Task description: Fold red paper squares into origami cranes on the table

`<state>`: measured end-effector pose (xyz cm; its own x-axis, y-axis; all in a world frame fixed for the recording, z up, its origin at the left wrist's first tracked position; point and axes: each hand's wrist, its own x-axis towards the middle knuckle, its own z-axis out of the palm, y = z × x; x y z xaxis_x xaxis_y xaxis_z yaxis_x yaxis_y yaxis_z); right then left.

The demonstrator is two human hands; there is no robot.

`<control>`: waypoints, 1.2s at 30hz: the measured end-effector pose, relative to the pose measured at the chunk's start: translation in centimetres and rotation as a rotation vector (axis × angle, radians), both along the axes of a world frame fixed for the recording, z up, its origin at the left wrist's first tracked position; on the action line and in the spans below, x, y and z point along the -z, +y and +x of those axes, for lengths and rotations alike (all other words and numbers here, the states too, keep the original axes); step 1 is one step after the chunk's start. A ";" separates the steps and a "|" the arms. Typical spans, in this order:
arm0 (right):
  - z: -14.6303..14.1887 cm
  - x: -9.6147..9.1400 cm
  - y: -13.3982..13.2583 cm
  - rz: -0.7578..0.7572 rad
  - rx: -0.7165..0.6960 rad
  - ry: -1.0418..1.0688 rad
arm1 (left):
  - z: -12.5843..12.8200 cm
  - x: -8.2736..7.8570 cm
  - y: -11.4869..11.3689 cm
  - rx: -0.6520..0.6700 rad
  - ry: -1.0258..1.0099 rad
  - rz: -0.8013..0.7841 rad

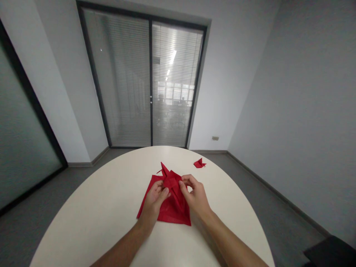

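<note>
Both hands are on a folded red paper piece, which has a pointed tip rising at its far left. My left hand pinches its left side, thumb on top. The right edge is gripped between the thumb and fingers of my right hand. Under it, a flat red sheet lies on the table. How far the folded piece and the sheet are separate, I cannot tell. A small red folded-paper figure with pointed ends sits farther off to the right.
The round white table has a curved edge on both sides. Beyond it stand a glass partition with blinds and grey walls. A black object, only partly in view, is at the lower right.
</note>
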<state>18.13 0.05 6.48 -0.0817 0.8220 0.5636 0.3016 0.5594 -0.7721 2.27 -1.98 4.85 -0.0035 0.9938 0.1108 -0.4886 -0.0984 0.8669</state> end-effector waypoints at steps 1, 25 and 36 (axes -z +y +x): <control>-0.1 0.1 0.0 -0.005 -0.008 0.016 | 0.0 0.1 0.2 -0.029 0.016 -0.009; -1.6 0.6 -0.1 -0.218 -0.061 0.448 | -0.1 0.2 0.1 -0.124 0.265 0.069; -1.4 0.7 0.0 -0.305 -0.122 0.629 | -0.4 0.6 0.5 -0.260 0.259 0.144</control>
